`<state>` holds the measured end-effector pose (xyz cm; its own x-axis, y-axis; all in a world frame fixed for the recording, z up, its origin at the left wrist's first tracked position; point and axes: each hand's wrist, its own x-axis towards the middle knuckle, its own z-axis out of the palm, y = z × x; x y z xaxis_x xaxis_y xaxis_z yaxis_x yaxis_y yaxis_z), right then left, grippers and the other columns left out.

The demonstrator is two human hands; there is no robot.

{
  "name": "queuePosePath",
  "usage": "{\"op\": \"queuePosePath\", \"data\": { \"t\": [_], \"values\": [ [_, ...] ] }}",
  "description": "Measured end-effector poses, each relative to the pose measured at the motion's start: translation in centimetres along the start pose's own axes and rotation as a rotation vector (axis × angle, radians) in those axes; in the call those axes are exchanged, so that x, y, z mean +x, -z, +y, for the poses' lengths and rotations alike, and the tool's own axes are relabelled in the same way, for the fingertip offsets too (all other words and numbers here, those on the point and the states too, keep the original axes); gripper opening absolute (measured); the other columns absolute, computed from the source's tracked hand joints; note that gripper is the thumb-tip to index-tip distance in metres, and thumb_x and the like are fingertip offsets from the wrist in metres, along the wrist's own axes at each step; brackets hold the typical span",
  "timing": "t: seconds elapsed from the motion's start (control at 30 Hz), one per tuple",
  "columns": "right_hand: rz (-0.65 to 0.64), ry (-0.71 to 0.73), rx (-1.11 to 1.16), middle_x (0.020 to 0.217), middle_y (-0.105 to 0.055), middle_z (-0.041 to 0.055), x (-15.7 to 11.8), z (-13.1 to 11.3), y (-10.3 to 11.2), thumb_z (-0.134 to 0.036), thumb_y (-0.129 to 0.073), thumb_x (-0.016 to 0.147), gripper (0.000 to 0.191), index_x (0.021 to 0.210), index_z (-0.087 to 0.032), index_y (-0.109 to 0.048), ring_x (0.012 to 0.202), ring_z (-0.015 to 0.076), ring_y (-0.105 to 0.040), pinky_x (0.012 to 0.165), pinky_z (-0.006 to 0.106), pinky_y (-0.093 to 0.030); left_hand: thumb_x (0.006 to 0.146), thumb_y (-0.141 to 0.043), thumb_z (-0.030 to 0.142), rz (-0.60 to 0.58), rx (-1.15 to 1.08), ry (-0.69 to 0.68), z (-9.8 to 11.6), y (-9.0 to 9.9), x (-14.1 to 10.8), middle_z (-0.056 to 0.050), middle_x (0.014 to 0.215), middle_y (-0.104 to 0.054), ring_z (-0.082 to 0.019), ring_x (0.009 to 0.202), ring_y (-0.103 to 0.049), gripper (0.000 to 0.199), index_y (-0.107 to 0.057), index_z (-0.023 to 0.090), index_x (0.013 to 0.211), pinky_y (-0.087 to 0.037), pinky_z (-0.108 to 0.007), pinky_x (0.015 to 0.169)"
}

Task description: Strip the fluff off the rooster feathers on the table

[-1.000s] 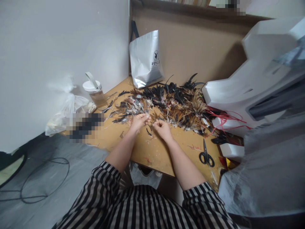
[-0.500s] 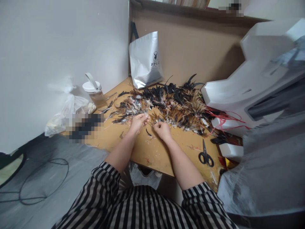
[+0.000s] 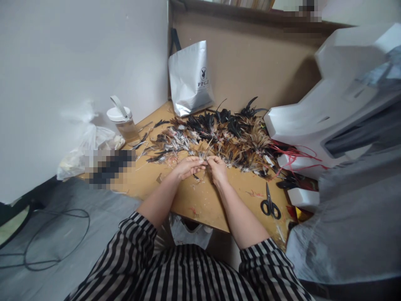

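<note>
Brown, black and white feathers lie in a wide pile across the wooden table. At the pile's front edge, my left hand pinches the base of a small brown feather bunch. Its fingertips meet those of my right hand, which is closed at the same spot. The bunch fans upward from between the fingertips, and its base is mostly hidden by them. Black-handled scissors rest on the table to the right of my right forearm.
A silver bag stands behind the feathers. A lidded cup and a plastic bag are at the left. Red strings hang beside white foam at the right, near grey cloth.
My left hand has moved right, and my right hand has shifted slightly toward it. Their fingertips, apart before, now meet at the feather bunch.
</note>
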<state>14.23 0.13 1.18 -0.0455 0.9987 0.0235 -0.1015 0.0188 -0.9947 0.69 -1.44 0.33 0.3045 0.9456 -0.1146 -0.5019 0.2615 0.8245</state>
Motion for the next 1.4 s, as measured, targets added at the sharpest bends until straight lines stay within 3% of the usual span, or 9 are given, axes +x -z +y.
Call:
{"op": "queuePosePath", "data": {
  "t": [0.2, 0.4, 0.63, 0.77, 1.0, 1.13, 1.23, 1.4],
  "values": [
    [-0.032, -0.05, 0.134, 0.053, -0.055, -0.004, -0.5, -0.3, -0.5, -0.033, -0.065, 0.058, 0.019, 0.062, -0.017, -0.056, 0.045, 0.0071, -0.042, 0.043, 0.02, -0.028, 0.064, -0.072, 0.018, -0.007, -0.022, -0.003, -0.1, 0.1, 0.1, -0.005, 0.068, -0.064, -0.006, 0.058, -0.059, 0.02, -0.063, 0.008, 0.079, -0.043, -0.014, 0.055],
    [-0.105, -0.096, 0.218, 0.055, -0.056, -0.0034, -0.4, 0.0, -0.3, -0.034, -0.068, 0.058, 0.022, 0.065, -0.017, -0.056, 0.042, 0.0051, -0.036, 0.04, 0.019, -0.021, 0.063, -0.071, 0.016, 0.006, -0.063, -0.02, 0.1, -0.1, 0.0, -0.003, 0.065, -0.062, -0.004, 0.055, -0.055, 0.015, -0.063, 0.008, 0.073, -0.042, -0.013, 0.055],
    [-0.334, -0.282, 0.361, 0.066, -0.059, -0.0014, -0.4, -0.7, 0.3, -0.035, -0.07, 0.059, 0.025, 0.071, -0.017, -0.057, 0.044, 0.0041, -0.037, 0.039, 0.018, -0.023, 0.067, -0.068, 0.013, -0.022, -0.148, -0.047, 0.4, -0.1, -0.3, -0.004, 0.068, -0.06, -0.005, 0.059, -0.055, 0.011, -0.062, 0.008, 0.074, -0.043, -0.014, 0.056],
    [-0.419, -0.276, 0.404, 0.069, -0.06, -0.0022, -0.5, -0.9, 0.5, -0.032, -0.071, 0.059, 0.025, 0.077, -0.019, -0.059, 0.046, 0.0038, -0.037, 0.039, 0.017, -0.022, 0.068, -0.067, 0.013, -0.051, -0.196, -0.022, 0.4, 0.0, -0.4, -0.003, 0.068, -0.06, -0.003, 0.057, -0.054, 0.013, -0.062, 0.009, 0.079, -0.043, -0.013, 0.056],
    [-0.344, -0.165, 0.333, 0.063, -0.058, -0.0006, -0.3, -0.5, 0.4, -0.034, -0.072, 0.059, 0.027, 0.063, -0.015, -0.053, 0.043, 0.0025, -0.033, 0.039, 0.017, -0.018, 0.067, -0.067, 0.011, -0.021, -0.146, 0.004, 0.6, 0.1, -0.4, -0.003, 0.066, -0.06, -0.004, 0.054, -0.054, 0.01, -0.061, 0.008, 0.075, -0.042, -0.012, 0.051],
    [-0.288, -0.108, 0.26, 0.054, -0.052, -0.0035, 0.0, -0.9, 0.8, -0.036, -0.072, 0.058, 0.027, 0.065, -0.016, -0.056, 0.042, 0.0032, -0.031, 0.039, 0.018, -0.018, 0.069, -0.065, 0.01, 0.038, -0.11, 0.034, 0.7, 0.5, -0.2, -0.006, 0.072, -0.064, -0.005, 0.054, -0.056, 0.009, -0.062, 0.008, 0.077, -0.043, -0.011, 0.048],
    [-0.274, -0.067, 0.219, 0.047, -0.044, -0.0063, 0.1, -1.1, 1.1, -0.036, -0.072, 0.057, 0.027, 0.07, -0.016, -0.059, 0.041, 0.0037, -0.029, 0.039, 0.018, -0.019, 0.07, -0.064, 0.009, 0.019, -0.107, 0.11, 0.8, 0.6, -0.3, -0.005, 0.068, -0.063, -0.004, 0.051, -0.056, 0.006, -0.062, 0.008, 0.076, -0.043, -0.011, 0.046],
    [-0.246, 0.011, 0.129, 0.051, -0.047, -0.0056, 0.1, -1.1, 1.2, -0.037, -0.071, 0.057, 0.025, 0.07, -0.018, -0.061, 0.042, 0.0048, -0.031, 0.041, 0.02, -0.021, 0.071, -0.062, 0.006, 0.001, -0.147, 0.189, 0.9, 0.3, -0.6, -0.003, 0.062, -0.06, -0.003, 0.048, -0.055, 0.006, -0.063, 0.009, 0.077, -0.042, -0.009, 0.045]
  ]
}}
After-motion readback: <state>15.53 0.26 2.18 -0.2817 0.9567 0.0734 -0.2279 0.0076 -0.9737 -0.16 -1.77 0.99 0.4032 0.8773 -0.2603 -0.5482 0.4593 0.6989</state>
